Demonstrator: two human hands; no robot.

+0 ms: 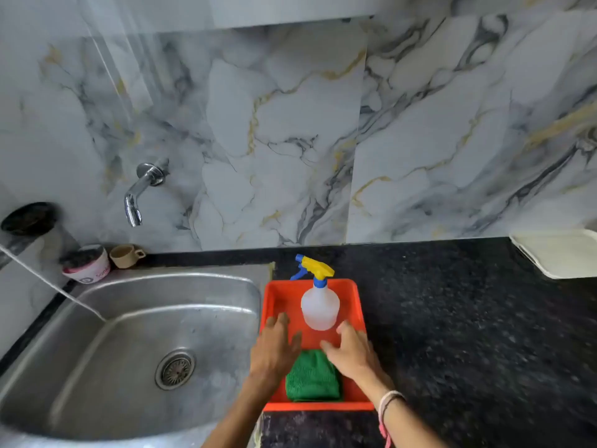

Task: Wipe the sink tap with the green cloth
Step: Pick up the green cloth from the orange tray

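The chrome sink tap [139,192] sticks out of the marble wall above the steel sink [106,360]. A folded green cloth [313,378] lies at the near end of an orange tray [357,302] on the dark counter. My left hand [274,349] hovers flat over the tray's left side, fingers apart, holding nothing. My right hand [350,349] hovers over the tray's right side, also open, its fingers just above the cloth's far edge. Both hands partly cover the cloth's upper corners.
A clear spray bottle [319,305] with a yellow and blue trigger stands in the tray's far half. A white tub [85,265] and a small beige cup [126,255] sit behind the sink. A white tray [562,253] lies at the counter's far right.
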